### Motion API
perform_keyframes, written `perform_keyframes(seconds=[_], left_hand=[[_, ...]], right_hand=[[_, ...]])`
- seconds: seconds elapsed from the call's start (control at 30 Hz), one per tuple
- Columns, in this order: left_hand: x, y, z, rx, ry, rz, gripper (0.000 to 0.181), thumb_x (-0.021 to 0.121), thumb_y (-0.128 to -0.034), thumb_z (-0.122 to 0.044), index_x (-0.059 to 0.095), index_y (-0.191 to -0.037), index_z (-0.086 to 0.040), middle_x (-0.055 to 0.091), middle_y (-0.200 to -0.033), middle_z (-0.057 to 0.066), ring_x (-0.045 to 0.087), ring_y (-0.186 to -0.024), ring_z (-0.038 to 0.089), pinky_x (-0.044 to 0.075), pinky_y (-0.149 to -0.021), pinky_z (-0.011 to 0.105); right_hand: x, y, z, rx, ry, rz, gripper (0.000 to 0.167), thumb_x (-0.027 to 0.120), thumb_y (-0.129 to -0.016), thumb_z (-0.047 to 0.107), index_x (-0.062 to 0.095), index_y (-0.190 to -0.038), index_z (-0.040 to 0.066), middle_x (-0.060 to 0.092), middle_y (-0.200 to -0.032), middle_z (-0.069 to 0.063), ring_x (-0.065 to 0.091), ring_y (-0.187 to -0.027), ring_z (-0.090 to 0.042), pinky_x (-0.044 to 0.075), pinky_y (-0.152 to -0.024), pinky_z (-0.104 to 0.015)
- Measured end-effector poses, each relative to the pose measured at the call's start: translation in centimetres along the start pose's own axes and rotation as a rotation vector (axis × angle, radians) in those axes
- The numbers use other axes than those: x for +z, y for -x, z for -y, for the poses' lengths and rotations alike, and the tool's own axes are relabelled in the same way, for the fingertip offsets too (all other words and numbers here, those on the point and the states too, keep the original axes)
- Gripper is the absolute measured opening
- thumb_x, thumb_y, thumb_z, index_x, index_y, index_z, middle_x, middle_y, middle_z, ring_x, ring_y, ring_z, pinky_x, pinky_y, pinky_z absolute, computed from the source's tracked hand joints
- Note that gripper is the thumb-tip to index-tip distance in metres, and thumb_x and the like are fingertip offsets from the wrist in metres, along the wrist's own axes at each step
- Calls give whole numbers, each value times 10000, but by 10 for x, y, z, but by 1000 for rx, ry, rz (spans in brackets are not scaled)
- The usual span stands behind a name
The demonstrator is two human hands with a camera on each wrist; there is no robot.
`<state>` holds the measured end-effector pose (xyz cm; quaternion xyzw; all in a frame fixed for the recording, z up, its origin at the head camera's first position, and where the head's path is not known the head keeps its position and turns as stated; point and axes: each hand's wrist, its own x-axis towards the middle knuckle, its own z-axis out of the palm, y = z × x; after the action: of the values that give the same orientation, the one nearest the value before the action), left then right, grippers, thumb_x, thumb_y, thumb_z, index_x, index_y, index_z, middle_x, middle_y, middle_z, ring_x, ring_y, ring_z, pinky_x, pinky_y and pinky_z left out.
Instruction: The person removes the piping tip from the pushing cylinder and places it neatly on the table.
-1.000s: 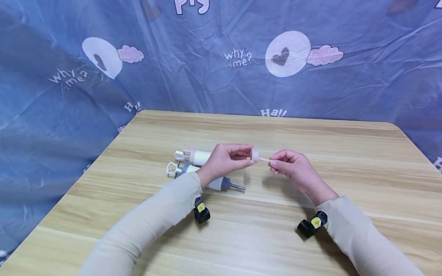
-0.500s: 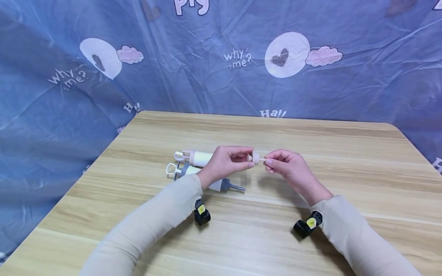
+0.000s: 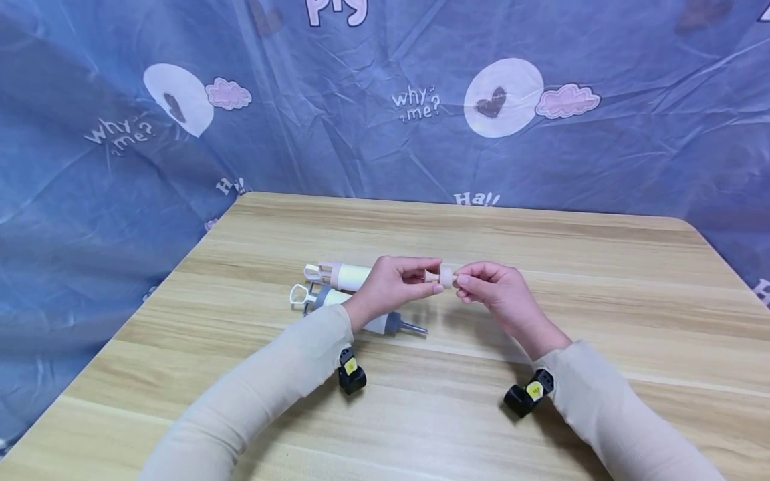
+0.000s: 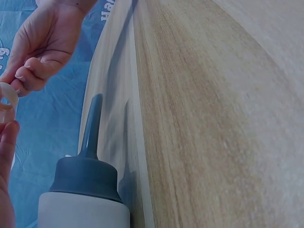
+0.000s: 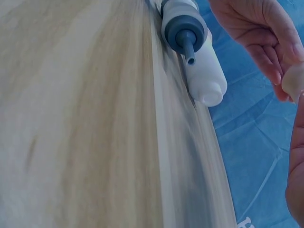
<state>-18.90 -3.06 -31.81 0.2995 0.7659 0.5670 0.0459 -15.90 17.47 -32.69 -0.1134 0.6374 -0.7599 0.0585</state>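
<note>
The table (image 3: pixel 433 414), pale and wood-grained, bears two things lying on their sides, roughly side by side left of its middle; the pink bottle (image 3: pixel 351 276) lies farther back; the grey bottle (image 3: pixel 334 297) lies nearer, its thin nozzle (image 3: pixel 414 327) pointing right; both bodies are white.

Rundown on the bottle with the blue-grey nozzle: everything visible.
The bottle has a white cylindrical body, plastic by the look of it. One end carries a blue-grey cap with a long, slim nozzle; the other, a blue-grey collar and a white loop. It lies on its side on the wooden table, nozzle rightward in the head view. The left wrist and sleeve hide its middle there; neither hand grips it. Whether it touches the pink-trimmed bottle beside it is unclear.
</note>
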Motion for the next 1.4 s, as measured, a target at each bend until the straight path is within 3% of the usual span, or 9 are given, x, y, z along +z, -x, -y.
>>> perform_keyframes(seconds=[0.37,0.77,1.0,1.2,1.4], left_hand=[[-1,0,-3,-18,10,5,411,726,-790,-118,633,-1184,-50,688,-1060,89,489,-596,56,415,-545,172],[-1,2,-2,-52,36,15,424,722,-796,-134,623,-1203,-69,678,-1090,82,503,-600,44,436,-560,163],[-1,2,1,-42,25,13,421,714,-802,-124,616,-1206,-53,680,-1086,85,458,-589,47,403,-538,162],[1,3,3,-31,21,11,434,725,-790,-128,615,-1199,-32,684,-1073,91,442,-594,59,384,-533,164],[2,3,4,-37,21,16,428,730,-785,-139,628,-1195,-72,691,-1055,74,391,-557,70,336,-496,175]], right_hand=[[5,-2,1,7,26,-36,244,597,-863,-14,699,-760,184,645,-694,71,594,-640,-45,505,-628,-183],[5,-2,-3,8,39,-47,253,605,-856,-15,703,-762,198,647,-709,78,589,-644,-46,504,-628,-190],[7,2,-4,0,-31,-46,218,591,-854,-36,654,-898,168,585,-807,40,552,-735,-63,499,-675,-190],[9,3,-10,25,-31,-6,282,583,-851,-40,561,-1059,149,550,-948,5,550,-836,-75,506,-755,-195],[13,4,-15,39,-34,28,284,564,-871,-29,539,-1081,162,591,-941,15,597,-829,-83,511,-782,-221]])
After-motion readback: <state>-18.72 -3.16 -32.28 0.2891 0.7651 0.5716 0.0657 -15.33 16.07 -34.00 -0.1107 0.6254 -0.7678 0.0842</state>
